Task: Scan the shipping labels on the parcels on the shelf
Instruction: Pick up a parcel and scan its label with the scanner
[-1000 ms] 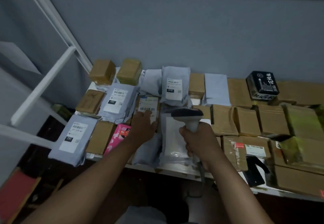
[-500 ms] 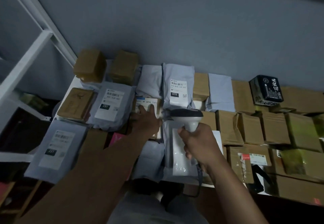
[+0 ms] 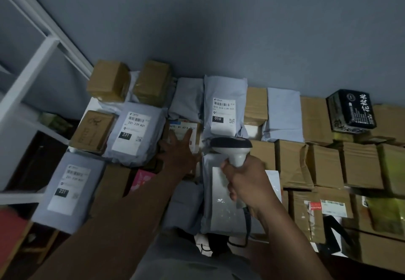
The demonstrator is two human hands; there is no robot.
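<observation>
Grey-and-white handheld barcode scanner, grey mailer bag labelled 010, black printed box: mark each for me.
grey-and-white handheld barcode scanner [image 3: 232,146], head view, on its dark head.
grey mailer bag labelled 010 [image 3: 223,113], head view, on its white label.
black printed box [image 3: 350,110], head view, on its top face.

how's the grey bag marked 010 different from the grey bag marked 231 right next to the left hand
The 010 bag leans upright against the wall; the 231 bag lies tilted on the pile. The 010 bag is narrower, the 231 bag wider and puffier. The 010 bag sits just beyond the scanner; the 231 bag sits beside the left hand. Both are grey mailers with white labels and black number tags.
</observation>
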